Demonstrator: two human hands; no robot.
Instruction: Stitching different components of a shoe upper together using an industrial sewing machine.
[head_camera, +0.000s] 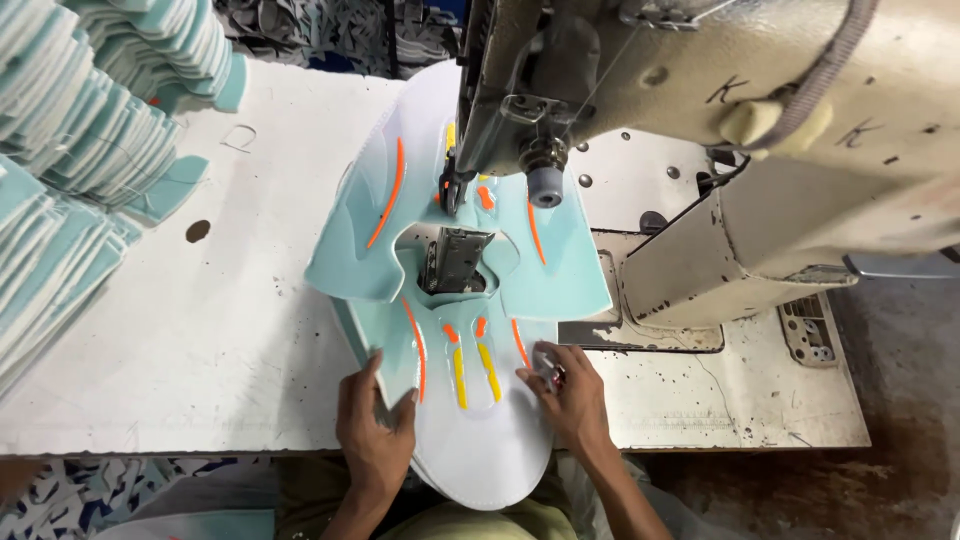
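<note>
While I am pressing my left hand (375, 425) flat on the near left of the shoe upper (455, 300), its fingers are spreading wide over the pale teal panel, and my right hand (565, 390) is resting on the near right edge, fingers curled about something small that I cannot make out (a snip or a clip, perhaps). The upper is lying on the white table (200, 330), its far part tucked under the head of the sewing machine (700, 120), with the needle area (452, 185) sitting over an orange stripe near the far middle.

I am judging that I am in the middle of a stitching pass, steering the piece under the foot. The next move is calling for both hands to turn the panel together, keeping it flat so the seam follows the curve beside the orange stripes.

For room, the table's near edge is running just under my wrists, and the white toe part is hanging over it toward my lap. To the left the table is giving wide space until the stacks of teal cut pieces (70, 150) at the far left. To the right the machine body is crowding close, so swinging the piece that way is tight.
</note>
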